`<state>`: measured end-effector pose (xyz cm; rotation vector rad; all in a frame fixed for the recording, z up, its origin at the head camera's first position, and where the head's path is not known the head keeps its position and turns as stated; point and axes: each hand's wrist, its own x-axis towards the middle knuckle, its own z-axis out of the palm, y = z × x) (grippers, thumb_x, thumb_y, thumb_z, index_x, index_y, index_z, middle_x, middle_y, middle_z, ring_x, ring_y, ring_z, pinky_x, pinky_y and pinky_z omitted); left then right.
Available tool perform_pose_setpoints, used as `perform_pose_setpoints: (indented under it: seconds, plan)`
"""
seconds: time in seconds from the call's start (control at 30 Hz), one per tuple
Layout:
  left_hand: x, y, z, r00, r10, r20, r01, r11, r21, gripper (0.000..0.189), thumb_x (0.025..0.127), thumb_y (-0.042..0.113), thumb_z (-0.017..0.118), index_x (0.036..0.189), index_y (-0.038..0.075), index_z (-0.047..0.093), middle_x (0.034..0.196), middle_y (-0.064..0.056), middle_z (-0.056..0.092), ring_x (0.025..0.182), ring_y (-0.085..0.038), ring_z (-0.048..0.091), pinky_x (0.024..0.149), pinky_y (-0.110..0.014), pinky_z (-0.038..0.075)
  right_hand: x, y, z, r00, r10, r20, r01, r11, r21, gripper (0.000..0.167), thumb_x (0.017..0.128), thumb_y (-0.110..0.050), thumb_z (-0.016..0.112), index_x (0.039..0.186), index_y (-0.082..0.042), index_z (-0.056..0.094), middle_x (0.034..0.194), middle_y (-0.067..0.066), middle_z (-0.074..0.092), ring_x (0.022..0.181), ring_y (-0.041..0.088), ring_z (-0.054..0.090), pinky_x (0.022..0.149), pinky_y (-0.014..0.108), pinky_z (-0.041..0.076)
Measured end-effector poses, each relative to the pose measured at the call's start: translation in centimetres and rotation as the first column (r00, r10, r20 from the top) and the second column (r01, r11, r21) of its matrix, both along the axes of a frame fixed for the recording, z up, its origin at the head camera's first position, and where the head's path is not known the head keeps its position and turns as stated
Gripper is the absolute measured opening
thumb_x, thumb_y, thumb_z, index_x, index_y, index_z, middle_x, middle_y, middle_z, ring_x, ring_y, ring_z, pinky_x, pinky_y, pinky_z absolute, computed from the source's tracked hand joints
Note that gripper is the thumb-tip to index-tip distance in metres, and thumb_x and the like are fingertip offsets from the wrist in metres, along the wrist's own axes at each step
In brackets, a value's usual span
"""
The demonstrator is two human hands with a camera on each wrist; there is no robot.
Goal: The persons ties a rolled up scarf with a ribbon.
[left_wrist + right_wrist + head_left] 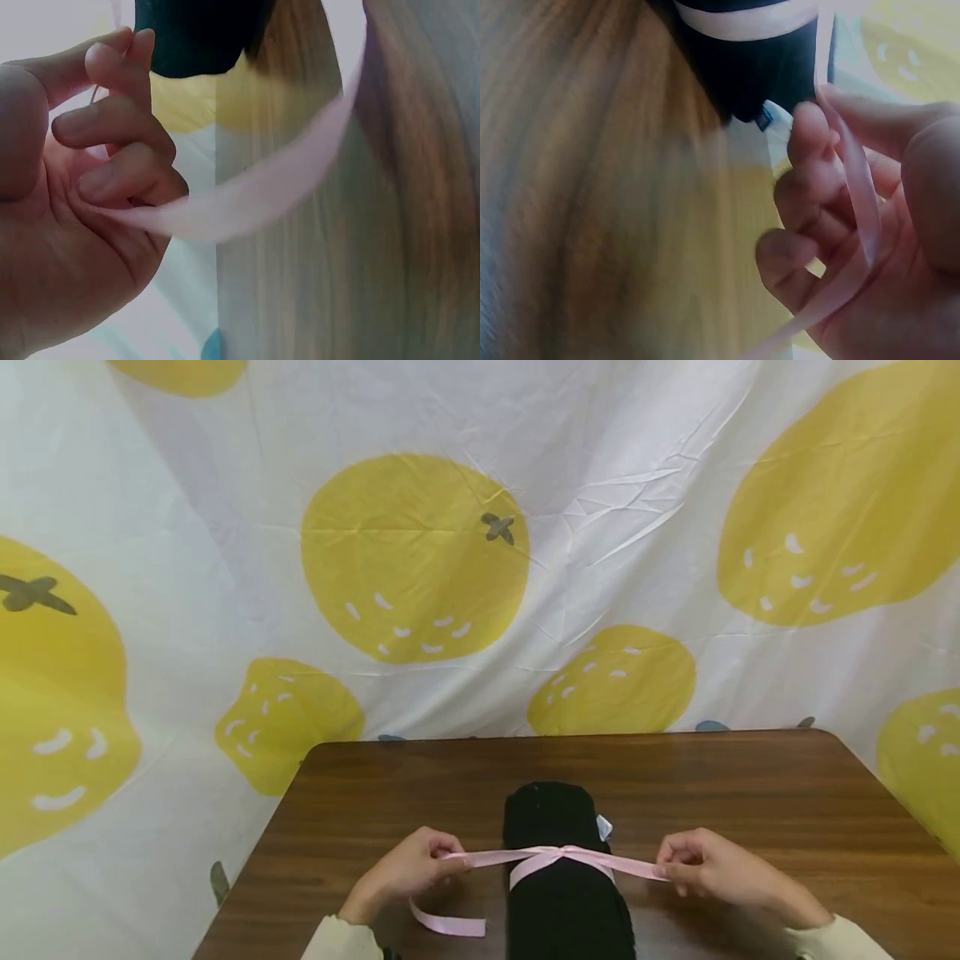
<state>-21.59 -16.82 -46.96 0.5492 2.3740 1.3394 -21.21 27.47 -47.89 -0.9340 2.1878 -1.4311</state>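
Note:
A rolled black cloth bundle [558, 814] lies lengthwise on the table. Around its middle runs a pink ribbon [536, 862], crossed on top, with its two ends drawn out sideways. My left hand [411, 867] pinches one end between thumb and finger, left of the bundle. From that hand a loose ribbon tail [255, 199] curves down to the tabletop. On the other side, my right hand [716, 868] pinches the opposite end. The ribbon's tail [862, 199] passes across the right palm in the right wrist view. Neither hand touches the bundle.
The bundle rests on a dark brown wooden table [405, 777] with rounded far corners. Behind it hangs a white cloth [600, 568] printed with yellow fruit. A small white tag [604, 827] sticks out from the bundle's right side.

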Motion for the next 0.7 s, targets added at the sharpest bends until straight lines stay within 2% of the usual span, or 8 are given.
perform_pose_setpoints:
  seconds: [0.07,0.23,0.53,0.7]
  plan:
    - [-0.1,-0.4,0.1,1.0,-0.003,0.029,0.002,1.0,0.026,0.026,0.093,0.022,0.069,0.087,-0.003,0.069,0.061,0.003,0.054,0.051,-0.006,0.043,0.046,-0.02,0.032,-0.1,0.3,0.3,0.999,0.036,0.041,-0.035,0.999,-0.017,0.011,0.098,-0.003,0.056,0.092,0.003,0.061,0.063,0.021,0.059,0.051,0.001,0.051,0.041,0.027,0.045]
    - [-0.2,-1.5,0.2,0.996,-0.009,0.087,0.004,0.998,0.059,0.028,0.094,0.022,0.068,0.091,-0.005,0.069,0.063,0.002,0.057,0.048,-0.006,0.042,0.045,-0.02,0.033,-0.4,1.0,0.8,0.989,0.121,0.08,-0.117,0.992,-0.046,0.009,0.098,-0.001,0.054,0.095,0.002,0.062,0.066,0.025,0.059,0.051,0.012,0.056,0.043,0.034,0.049]
    - [-0.4,-3.3,-0.2,0.991,-0.01,0.131,-0.002,0.996,0.086,0.034,0.096,0.025,0.065,0.089,-0.009,0.066,0.065,0.0,0.058,0.048,-0.009,0.042,0.045,-0.021,0.034,-0.6,3.0,1.0,0.977,0.155,0.145,-0.158,0.987,0.015,0.013,0.098,-0.001,0.053,0.097,0.003,0.066,0.076,0.022,0.062,0.067,0.001,0.059,0.055,0.03,0.054]
    - [-0.3,-4.2,-0.5,0.991,-0.007,0.133,-0.004,0.997,0.083,0.04,0.096,0.029,0.065,0.087,-0.01,0.064,0.064,0.002,0.059,0.047,-0.007,0.041,0.044,-0.02,0.034,-0.5,3.6,0.8,0.979,0.172,0.113,-0.175,0.984,0.023,0.013,0.096,0.002,0.054,0.095,0.003,0.067,0.073,0.023,0.058,0.066,0.0,0.056,0.053,0.026,0.051]
